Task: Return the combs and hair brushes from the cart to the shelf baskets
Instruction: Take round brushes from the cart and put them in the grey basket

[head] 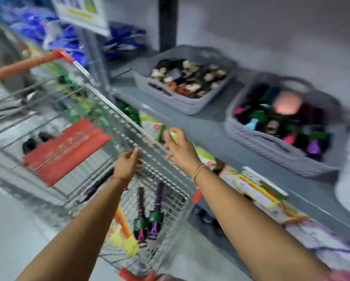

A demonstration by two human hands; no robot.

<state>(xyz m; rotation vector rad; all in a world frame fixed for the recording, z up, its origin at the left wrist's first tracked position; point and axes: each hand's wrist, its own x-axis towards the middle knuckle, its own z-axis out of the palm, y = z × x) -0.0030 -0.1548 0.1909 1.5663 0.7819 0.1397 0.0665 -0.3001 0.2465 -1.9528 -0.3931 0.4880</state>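
Hair brushes (148, 213) lie below both empty hands (127, 163).

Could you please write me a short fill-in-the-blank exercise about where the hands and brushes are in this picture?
1. The left hand rests on the wire rim of the ____.
2. The right hand holds ____.
3. Two round brushes lie inside the ____.
4. Two grey baskets sit on the ____.

Missing words: cart; nothing; cart; shelf

A grey shelf (214, 126) carries two grey woven baskets: one (182, 102) at 12 o'clock, another (271, 145) at 3 o'clock, well apart.
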